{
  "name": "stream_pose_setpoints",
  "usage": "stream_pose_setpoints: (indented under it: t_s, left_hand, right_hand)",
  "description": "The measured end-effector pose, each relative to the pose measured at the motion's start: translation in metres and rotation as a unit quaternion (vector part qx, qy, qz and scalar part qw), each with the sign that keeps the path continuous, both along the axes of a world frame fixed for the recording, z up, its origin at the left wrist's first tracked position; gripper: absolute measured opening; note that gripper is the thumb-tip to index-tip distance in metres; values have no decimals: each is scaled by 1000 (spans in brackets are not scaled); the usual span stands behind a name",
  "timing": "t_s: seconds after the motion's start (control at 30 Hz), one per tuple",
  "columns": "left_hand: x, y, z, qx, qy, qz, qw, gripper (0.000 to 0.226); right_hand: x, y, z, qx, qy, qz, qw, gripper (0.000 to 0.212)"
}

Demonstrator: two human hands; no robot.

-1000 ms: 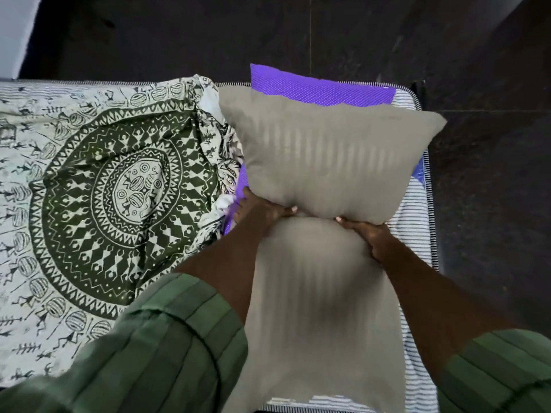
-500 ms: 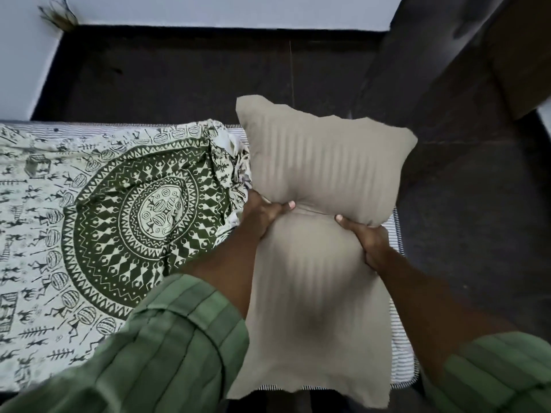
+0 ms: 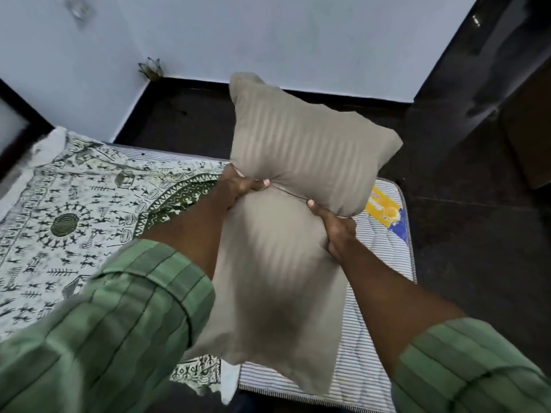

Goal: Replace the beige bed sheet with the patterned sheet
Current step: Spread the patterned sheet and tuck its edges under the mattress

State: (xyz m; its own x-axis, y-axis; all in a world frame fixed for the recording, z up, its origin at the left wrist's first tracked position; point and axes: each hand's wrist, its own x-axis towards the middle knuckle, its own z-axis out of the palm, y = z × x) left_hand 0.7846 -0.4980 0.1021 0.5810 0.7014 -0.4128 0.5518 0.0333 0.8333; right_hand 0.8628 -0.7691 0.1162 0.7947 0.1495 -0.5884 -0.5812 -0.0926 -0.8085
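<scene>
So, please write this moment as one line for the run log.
step: pillow off bed | left hand: grips beige pillow | right hand: grips pillow | patterned sheet: partly spread | striped mattress: part bare

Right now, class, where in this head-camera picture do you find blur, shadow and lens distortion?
Head view: motion blur smears the green sleeves and the patterned sheet; the beige pillow has a soft shadow low on its front; wide-angle distortion tilts the wall and bends the striped mattress edge; lighting is dim and even, without glare.
</scene>
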Motion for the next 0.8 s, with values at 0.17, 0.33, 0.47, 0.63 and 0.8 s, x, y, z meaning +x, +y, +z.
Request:
stream_pose_setpoints:
  t_s: [0.17,0.33,0.47,0.63,0.8]
  left_hand:
    - [-84,107,0,56,53,34,996,110]
    - [-173,209,-46,119,99,66,986,138]
    - [-220,252,-66,140,140,66,978,135]
    - [-263,303,-131,175,247,95,949,119]
    - [-274,272,-189,250,310,77,914,76]
  right_hand:
    - [-69,106,-19,14,9,13,1000,81]
    - [-148,212,-60,42,48,32,997,64]
    - [-195,272,-95,27,68,25,997,74]
    - [-235,333,-145,8,85,56,995,69]
    - [-249,360,-236,-1,95,125,988,72]
